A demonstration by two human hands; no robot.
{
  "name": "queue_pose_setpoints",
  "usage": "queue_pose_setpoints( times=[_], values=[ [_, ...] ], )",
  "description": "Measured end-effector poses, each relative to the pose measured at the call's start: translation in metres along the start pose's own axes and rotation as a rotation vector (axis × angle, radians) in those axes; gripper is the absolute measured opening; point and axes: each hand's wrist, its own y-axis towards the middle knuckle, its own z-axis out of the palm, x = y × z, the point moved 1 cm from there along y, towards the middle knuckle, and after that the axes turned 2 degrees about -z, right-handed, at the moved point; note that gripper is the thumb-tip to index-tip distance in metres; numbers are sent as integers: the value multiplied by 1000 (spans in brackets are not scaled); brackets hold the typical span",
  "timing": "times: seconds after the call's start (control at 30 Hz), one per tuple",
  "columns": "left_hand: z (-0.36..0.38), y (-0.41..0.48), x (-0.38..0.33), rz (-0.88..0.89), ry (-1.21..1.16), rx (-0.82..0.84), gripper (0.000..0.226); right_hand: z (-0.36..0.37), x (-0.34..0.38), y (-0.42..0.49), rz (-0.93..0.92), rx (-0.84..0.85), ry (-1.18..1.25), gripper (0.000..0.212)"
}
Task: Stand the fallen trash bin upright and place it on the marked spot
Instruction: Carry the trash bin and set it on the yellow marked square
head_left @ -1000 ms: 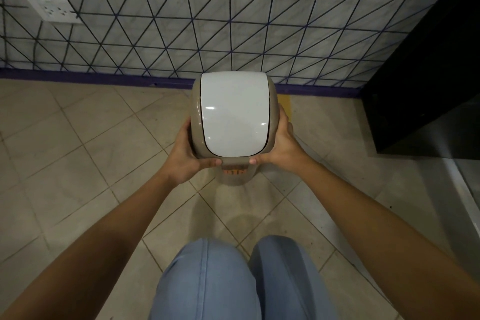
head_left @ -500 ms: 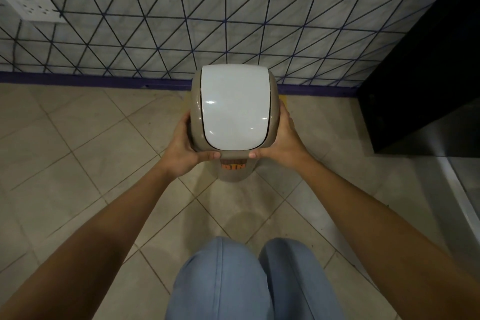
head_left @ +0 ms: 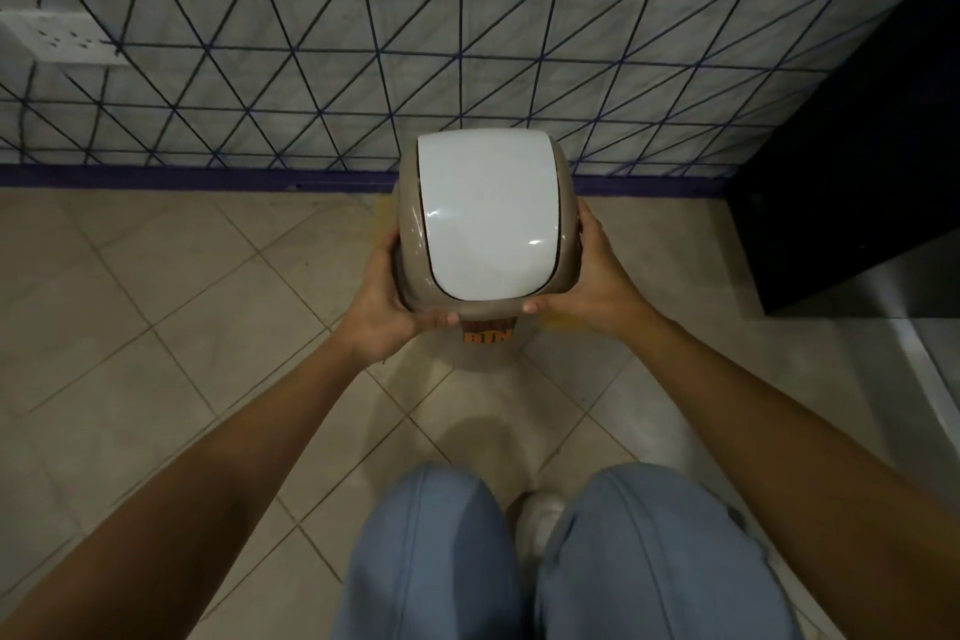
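The tiled floor point(head_left: 156, 317) fills most of what I see, pale beige squares running up to a purple skirting strip point(head_left: 156, 176) at its far edge. Above that strip rises the wall point(head_left: 467, 16), grey tile crossed with dark triangular lines. A dark cabinet point(head_left: 857, 146) stands at the floor's far right corner, against the wall. My knees in blue jeans point(head_left: 431, 561) sit at the near edge of the floor.

The trash bin point(head_left: 410, 244) stands upright near the far edge of the floor, close to the skirting, its taupe body topped by a white swing lid point(head_left: 485, 213). Whether its base rests on the floor I cannot tell, because the top hides it. A bit of yellow marking point(head_left: 382, 218) peeks out on the floor just left of the bin, and another yellow patch shows at its right, under my wrist.

My left hand point(head_left: 382, 309) is clasped on the bin's left side, thumb laid along the near rim. My right hand point(head_left: 592, 286) is clasped on the right side the same way, thumb on the near rim.

An orange label point(head_left: 488, 334) shows on the bin's front below the rim, between my thumbs. A white wall socket point(head_left: 62, 39) sits on the wall at far left.
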Motion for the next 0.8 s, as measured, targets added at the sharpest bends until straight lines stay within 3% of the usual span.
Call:
queue_pose_setpoints(
  times=[0.27, 0.47, 0.6, 0.8],
  values=[
    [1, 9, 9, 41, 46, 52, 110, 6, -19, -9, -26, -77, 2, 128],
    [-8, 20, 5, 43, 105, 66, 111, 10, -11, 7, -5, -104, -98, 138],
    [-7, 22, -5, 121, 356, -97, 117, 14, -8, 9, -42, -129, -290, 141],
    [-5, 26, -8, 293, 577, -175, 110, 14, -4, 17, -49, -162, -319, 137]
  ],
)
